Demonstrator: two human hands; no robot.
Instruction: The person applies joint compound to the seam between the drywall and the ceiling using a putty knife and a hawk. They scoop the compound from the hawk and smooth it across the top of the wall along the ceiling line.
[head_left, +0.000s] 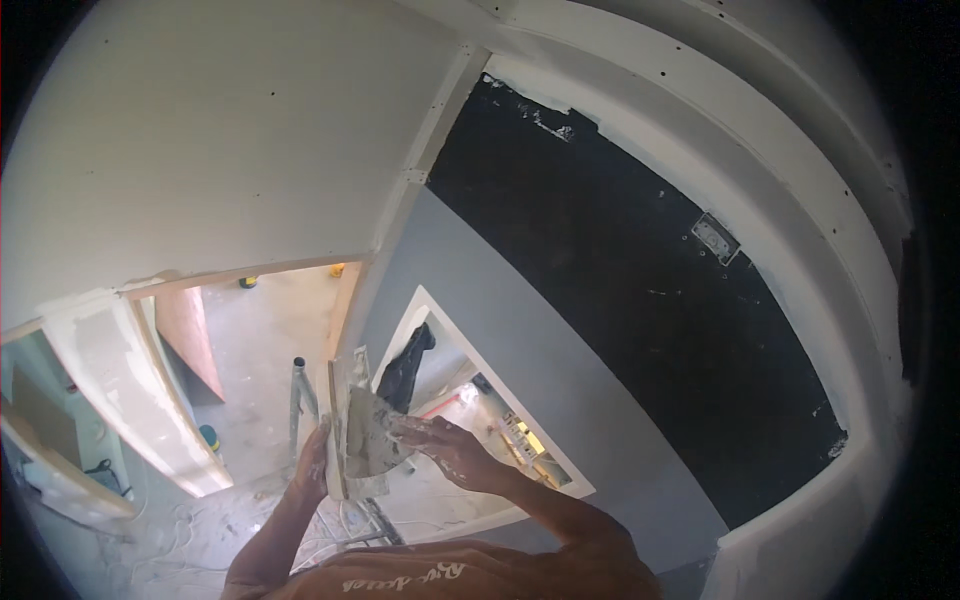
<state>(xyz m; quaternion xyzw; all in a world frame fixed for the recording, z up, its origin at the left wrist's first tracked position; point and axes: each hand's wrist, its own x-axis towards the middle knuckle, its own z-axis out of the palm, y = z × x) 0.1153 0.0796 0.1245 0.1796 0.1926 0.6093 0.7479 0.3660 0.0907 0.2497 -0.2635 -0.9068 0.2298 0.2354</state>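
My right hand (458,455), dusted with white plaster, closes around the handle end of a wide putty knife (375,432). Grey-white plaster coats its blade. That blade lies against the face of a narrow upright board (338,440) with a pale wooden edge, which looks like a plasterer's hawk seen nearly edge-on. Gripping the board from its left side is my left hand (314,462), its fingers partly hidden behind it. More plaster smears show along the board's far and near ends.
Grey wall with a black band (600,290) rises on the right, holding an electrical box (716,238). Below it is a white-framed opening (500,410) with dark cloth (403,370) hanging there. Metal tubing (298,400) stands left of my hands. A wood-trimmed doorway (250,268) lies beyond.
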